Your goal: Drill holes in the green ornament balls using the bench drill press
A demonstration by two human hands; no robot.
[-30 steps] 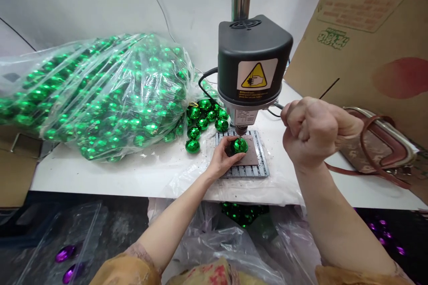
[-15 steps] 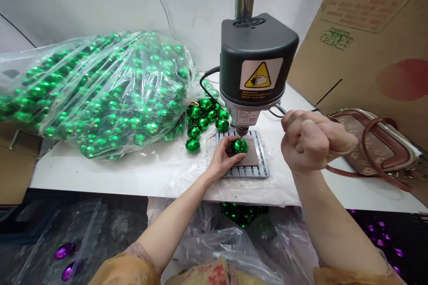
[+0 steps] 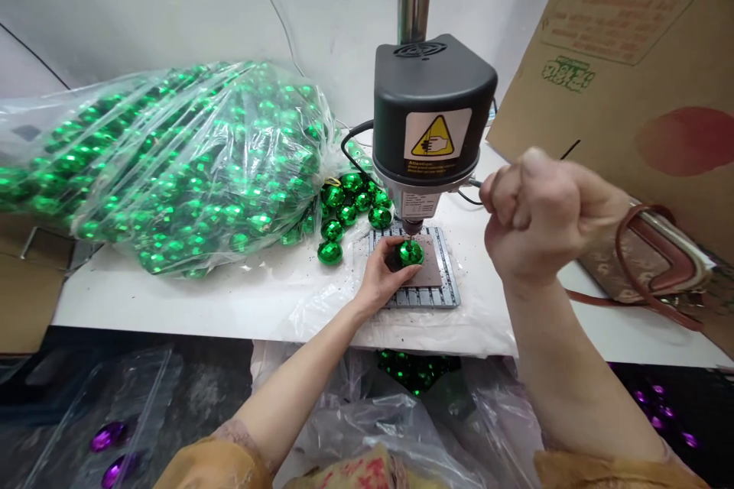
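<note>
A shiny green faceted ball (image 3: 411, 252) sits under the bit of a black-topped bench drill press (image 3: 433, 103). My left hand (image 3: 381, 273) pinches that ball from its left side between thumb and fingers, on a brown pad (image 3: 431, 275) over the slotted metal base plate (image 3: 449, 292). The drill bit reaches the ball's top; how deep it goes I cannot tell. To the right of the drill head, my right hand (image 3: 539, 218) is closed in a fist around the end of the drill press lever (image 3: 475, 182), which its fingers mostly hide.
Several loose green balls (image 3: 347, 214) lie left of the plate beside a big clear bag (image 3: 218, 168) full of them. A brown handbag (image 3: 659, 260) and a tall cardboard box (image 3: 608, 84) stand at the right. Purple balls (image 3: 108, 437) show below the white table (image 3: 172, 306).
The drill head rose slightly, then came down lower than before. My right hand dipped and has since moved up on the lever. My left hand keeps the ball in place.
</note>
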